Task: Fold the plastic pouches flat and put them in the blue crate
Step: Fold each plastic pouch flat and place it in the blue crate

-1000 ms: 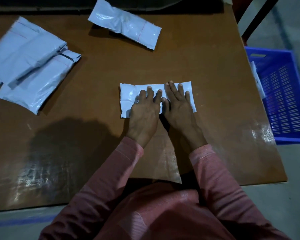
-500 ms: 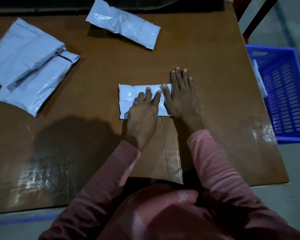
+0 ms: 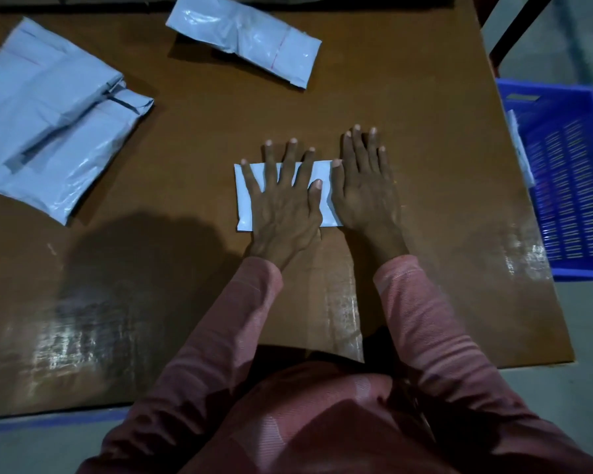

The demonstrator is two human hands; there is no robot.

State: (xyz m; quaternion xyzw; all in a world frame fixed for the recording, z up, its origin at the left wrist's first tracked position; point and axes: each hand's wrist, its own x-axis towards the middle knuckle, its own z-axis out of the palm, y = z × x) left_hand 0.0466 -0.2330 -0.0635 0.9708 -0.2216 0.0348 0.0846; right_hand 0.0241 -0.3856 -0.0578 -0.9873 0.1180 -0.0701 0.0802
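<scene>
A small white plastic pouch (image 3: 245,196), folded to a compact rectangle, lies flat at the middle of the brown table (image 3: 408,107). My left hand (image 3: 285,200) presses down on it with fingers spread and straight, covering most of it. My right hand (image 3: 365,189) lies flat beside it, its thumb on the pouch's right end and the other fingers on the table. The blue crate (image 3: 569,186) stands on the floor past the table's right edge, with a white pouch (image 3: 519,148) against its near wall.
Two larger grey-blue pouches (image 3: 48,114) lie overlapped at the far left of the table. Another pouch (image 3: 247,35) lies at the far edge, centre. A dark chair leg (image 3: 517,29) stands beyond the far right corner. My pink sleeves reach over the near edge.
The pouch's right end has been folded over to the left, so it is shorter. My left hand slid forward and spread its fingers; my right hand stayed flat at the pouch's right end.
</scene>
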